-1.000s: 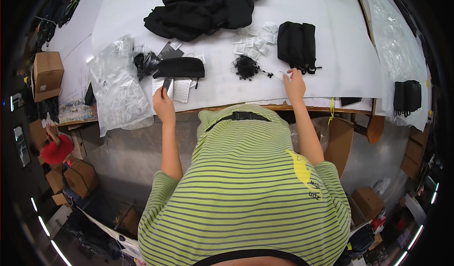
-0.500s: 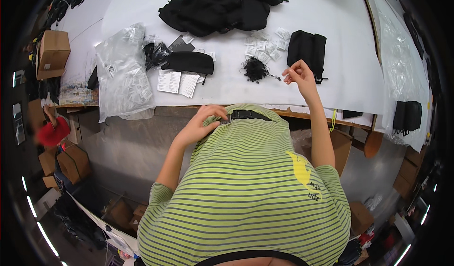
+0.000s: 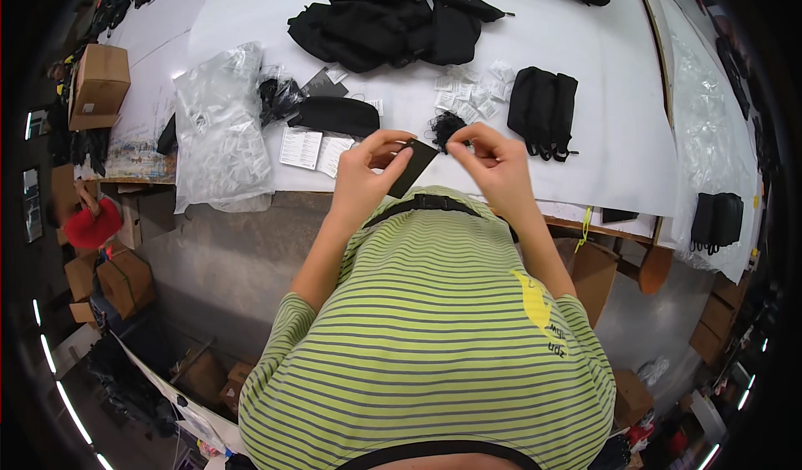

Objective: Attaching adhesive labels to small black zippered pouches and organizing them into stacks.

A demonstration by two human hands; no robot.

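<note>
We are holding a small flat black card (image 3: 412,167) up in front of our chest, just over the near edge of the white counter (image 3: 585,136). Our left hand (image 3: 368,169) is pinching the card by its left edge, thumb on top and fingers curled under it, so the card is tilting with one corner pointing up toward the counter. Our right hand (image 3: 493,162) is hovering just beside it, fingertips drawn together as if nipping something fine; we cannot tell whether a thread or loop is actually between them, it is too small to make out.

Just beyond our hands, a small tangle of black cords (image 3: 447,125) is lying on the counter, with a scatter of small white packets (image 3: 472,92) behind it. To the left are white printed cards (image 3: 313,148) and a flat black pouch (image 3: 334,115); a crumpled clear plastic bag (image 3: 219,132) is hanging over the counter edge. To the right a folded stack of black fabric pieces (image 3: 543,106) is standing apart, and a heap of black garments (image 3: 393,19) is lying farther back.

We are judging this as the step of fitting a cord to the black card. The next move is calling for a steady left pinch while the right fingertips are bringing the fine piece to the card's upper corner.
</note>
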